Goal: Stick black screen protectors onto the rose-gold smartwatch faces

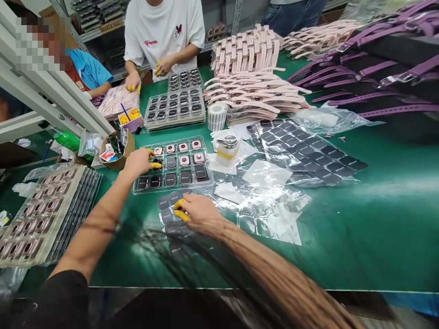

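My left hand (141,162), with yellow finger covers, is at the left side of a clear plastic tray (176,187). Its thumb and forefinger are bent around a dark square piece in the middle row. Pink-framed watch faces (183,146) fill the tray's back row; dark squares (185,177) lie in the front row. Nearer to me, my right hand (197,209), also with yellow finger covers, is over a clear sheet of dark rounded-square stickers (165,215). Its thumb and forefinger are curled towards each other, and whether anything is between them is too small to tell.
Stacked trays (51,214) stand at the left, a small cardboard box (126,151) behind my left hand. A pump bottle (227,148), label roll (216,116) and more sticker sheets (308,148) lie to the right. Pink straps (254,93) are piled behind; two people work across the table.
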`<state>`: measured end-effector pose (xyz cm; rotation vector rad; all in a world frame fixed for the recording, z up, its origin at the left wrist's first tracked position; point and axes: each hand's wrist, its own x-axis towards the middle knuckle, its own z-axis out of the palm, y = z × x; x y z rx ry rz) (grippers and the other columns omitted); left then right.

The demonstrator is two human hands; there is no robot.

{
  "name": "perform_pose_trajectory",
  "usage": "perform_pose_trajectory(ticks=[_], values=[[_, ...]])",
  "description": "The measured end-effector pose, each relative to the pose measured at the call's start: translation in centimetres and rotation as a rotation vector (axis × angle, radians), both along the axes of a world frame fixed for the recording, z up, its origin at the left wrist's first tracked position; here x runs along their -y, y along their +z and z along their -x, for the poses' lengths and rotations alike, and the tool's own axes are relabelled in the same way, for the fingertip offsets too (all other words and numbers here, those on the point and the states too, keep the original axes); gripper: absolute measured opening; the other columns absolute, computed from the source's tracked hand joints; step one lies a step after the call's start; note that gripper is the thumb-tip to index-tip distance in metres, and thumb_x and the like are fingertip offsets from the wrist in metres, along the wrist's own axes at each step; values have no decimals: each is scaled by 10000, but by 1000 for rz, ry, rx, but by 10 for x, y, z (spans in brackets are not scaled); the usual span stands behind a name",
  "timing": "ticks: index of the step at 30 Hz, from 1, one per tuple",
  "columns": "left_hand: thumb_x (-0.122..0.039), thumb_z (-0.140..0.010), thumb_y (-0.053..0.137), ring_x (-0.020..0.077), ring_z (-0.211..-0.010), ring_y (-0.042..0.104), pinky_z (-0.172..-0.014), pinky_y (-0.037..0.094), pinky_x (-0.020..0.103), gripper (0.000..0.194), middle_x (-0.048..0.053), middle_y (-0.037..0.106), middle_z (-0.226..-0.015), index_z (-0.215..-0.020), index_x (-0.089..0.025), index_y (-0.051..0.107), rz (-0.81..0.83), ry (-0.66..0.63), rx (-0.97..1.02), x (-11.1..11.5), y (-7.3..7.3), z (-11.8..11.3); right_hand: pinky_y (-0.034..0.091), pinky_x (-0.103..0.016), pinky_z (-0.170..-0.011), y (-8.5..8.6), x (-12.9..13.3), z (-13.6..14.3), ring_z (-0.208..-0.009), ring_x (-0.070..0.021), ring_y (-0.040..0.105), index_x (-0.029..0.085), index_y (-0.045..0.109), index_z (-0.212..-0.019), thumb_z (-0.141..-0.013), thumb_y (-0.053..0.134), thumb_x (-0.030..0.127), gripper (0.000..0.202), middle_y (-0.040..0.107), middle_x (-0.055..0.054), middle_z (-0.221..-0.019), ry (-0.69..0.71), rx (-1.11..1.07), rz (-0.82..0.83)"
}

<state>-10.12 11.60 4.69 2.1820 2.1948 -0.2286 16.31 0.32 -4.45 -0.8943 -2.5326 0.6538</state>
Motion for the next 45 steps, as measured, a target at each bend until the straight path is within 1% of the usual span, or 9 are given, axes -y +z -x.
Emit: perform_pose_trajectory(ticks=[9,16,19,24,29,33,36,40,45], values=[[-355,-904,693,326,-1110,720,-937,538,372,590,115,789,-1221,-1471,-210,619,96,-73,-71,-4,9,-12,374,-307,-633,2,-2,0,-867,-209,648,245,749,-1085,-1007,612,384,210,730,-57,-973,21,35,-11],[-190,-787,764,315,-1157,695,-894,532,331,591,84,789,-1225,-1372,-229,684,151,-158,-94,-7,20,-31,381,-300,-661,6,-2,0,-905,-200,653,234,738,-1092,-1025,591,385,221,731,-47,-980,29,48,6],[-218,-858,706,335,-1184,666,-871,516,351,570,136,768,-1247,-1423,-176,641,36,-211,-120,-5,23,-47,382,-297,-665,7,-1,0,-905,-198,652,240,740,-1091,-1026,589,390,222,732,-51,-987,25,53,9],[-382,-896,723,275,-1083,689,-897,479,329,401,84,802,-1106,-1263,-222,744,47,-514,-101,-30,12,-82,381,-296,-667,9,-2,0,-912,-197,655,231,751,-1082,-1018,606,374,213,734,-54,-986,20,65,21],[-313,-929,610,283,-1068,683,-1023,444,381,270,136,775,-972,-1047,-159,798,75,-800,-207,-55,1,-82,371,-287,-655,16,-2,0,-908,-191,662,242,758,-1090,-1027,594,400,236,733,-45,-991,17,82,27],[-272,-968,510,330,-1124,663,-1040,477,452,339,200,751,-1096,-1144,-101,744,-80,-508,41,-25,-10,-72,419,-294,-658,26,-1,-3,-860,-186,657,253,753,-1119,-1058,522,402,282,723,-59,-1083,-28,57,15],[-398,-1022,476,296,-1141,669,-1056,507,459,367,152,734,-1210,-1207,-157,682,-197,-241,550,25,-27,-69,507,-328,-738,34,-6,-12,-950,-214,667,280,725,-1223,-1099,396,414,376,695,-89,-1169,-220,-135,3],[-631,-923,661,228,-947,731,-900,603,395,455,78,754,-1084,-1100,-212,634,-44,8,1377,88,-53,-79,579,-363,-809,37,-17,-28,-966,-218,655,293,667,-1337,-1043,554,400,332,663,-87,-1176,-349,-415,32],[-674,-726,873,167,-716,701,-739,609,316,713,18,738,-836,-1210,-208,634,80,133,1719,107,-65,-96,593,-330,-706,28,-23,-31,-779,-161,633,243,677,-1299,-994,642,356,327,622,-46,-1019,-255,-541,169]])
